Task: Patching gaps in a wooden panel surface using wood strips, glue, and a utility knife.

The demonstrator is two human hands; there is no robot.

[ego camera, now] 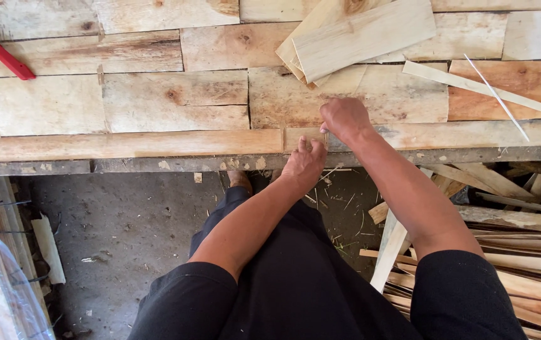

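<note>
My right hand (345,118) pinched a thin wood sliver (324,140) at the tabletop (125,146) edge, mid-frame; my left hand (304,162) steadied it below, grip closed. Cut slats (358,34) already lay stacked above.

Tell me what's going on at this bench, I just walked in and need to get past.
A person in black stands at a rough wooden workbench, both hands at its front edge. The right hand and left hand pinch what looks like a thin sliver of wood between them; it is too small to be sure. A stack of thin wood sheets lies further back, a red-handled knife at the far left. Wood strips are piled on the floor to the right.
</note>
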